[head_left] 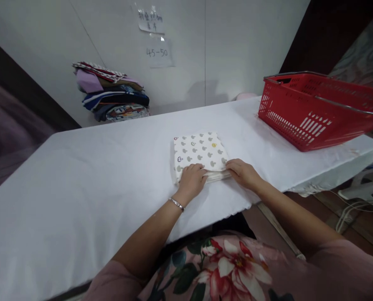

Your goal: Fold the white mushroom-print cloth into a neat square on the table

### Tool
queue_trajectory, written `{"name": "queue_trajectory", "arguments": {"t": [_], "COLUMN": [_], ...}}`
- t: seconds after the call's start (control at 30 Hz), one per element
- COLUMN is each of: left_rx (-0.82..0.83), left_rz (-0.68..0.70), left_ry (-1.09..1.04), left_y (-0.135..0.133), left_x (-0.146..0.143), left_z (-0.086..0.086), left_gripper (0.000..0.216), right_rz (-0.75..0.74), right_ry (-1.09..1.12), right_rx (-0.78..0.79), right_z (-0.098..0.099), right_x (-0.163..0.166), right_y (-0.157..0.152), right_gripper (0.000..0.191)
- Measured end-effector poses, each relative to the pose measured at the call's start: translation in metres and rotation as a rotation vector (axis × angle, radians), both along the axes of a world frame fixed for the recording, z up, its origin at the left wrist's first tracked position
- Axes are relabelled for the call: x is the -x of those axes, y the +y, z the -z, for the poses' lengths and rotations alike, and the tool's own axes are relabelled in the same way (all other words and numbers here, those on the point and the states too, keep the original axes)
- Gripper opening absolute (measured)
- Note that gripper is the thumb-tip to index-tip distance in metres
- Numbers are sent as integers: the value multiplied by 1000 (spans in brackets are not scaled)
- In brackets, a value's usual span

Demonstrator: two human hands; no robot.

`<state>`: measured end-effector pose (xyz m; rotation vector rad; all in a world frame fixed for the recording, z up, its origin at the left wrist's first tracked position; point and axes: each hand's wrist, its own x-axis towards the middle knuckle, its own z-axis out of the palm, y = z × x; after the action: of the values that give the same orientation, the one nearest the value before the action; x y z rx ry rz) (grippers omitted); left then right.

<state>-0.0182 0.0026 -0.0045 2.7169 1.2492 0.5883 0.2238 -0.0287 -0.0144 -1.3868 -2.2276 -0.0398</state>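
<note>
A folded white cloth (199, 151) with a small grey mushroom-like print lies on the white-covered table in front of me. Several layers show along its near edge. My left hand (191, 179) rests on the cloth's near left part, its fingertips curled onto the fabric. At the near right corner, my right hand (241, 172) pinches the top layer's edge between thumb and fingers. A silver bracelet (176, 204) circles my left wrist.
A red plastic basket (299, 121) with metal handles stands at the table's right end. Folded clothes (114, 94) are piled at the back left, by the wall. Two handwritten paper signs (160, 53) hang there. The white tablecloth (95, 179) reaches the near edge.
</note>
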Motion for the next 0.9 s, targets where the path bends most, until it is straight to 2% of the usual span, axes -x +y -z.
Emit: {"name": "queue_trajectory", "arguments": {"t": [0.27, 0.53, 0.73, 0.9], "left_rx": [93, 20, -87, -118], "left_rz": [-89, -41, 66, 46], "left_ry": [-148, -259, -198, -133], "left_y": [0, -5, -4, -2], "left_x": [-5, -1, 0, -2], "left_z": [1, 6, 9, 13], "left_gripper": [20, 12, 17, 22], "right_rz": [-27, -28, -4, 25], "right_ry": [-39, -47, -118, -166], "right_rx": [2, -11, -48, -89], "right_z": [-3, -9, -8, -4], "right_x": [1, 9, 15, 19], "right_y": [0, 0, 4, 7], "right_gripper": [21, 20, 20, 16]}}
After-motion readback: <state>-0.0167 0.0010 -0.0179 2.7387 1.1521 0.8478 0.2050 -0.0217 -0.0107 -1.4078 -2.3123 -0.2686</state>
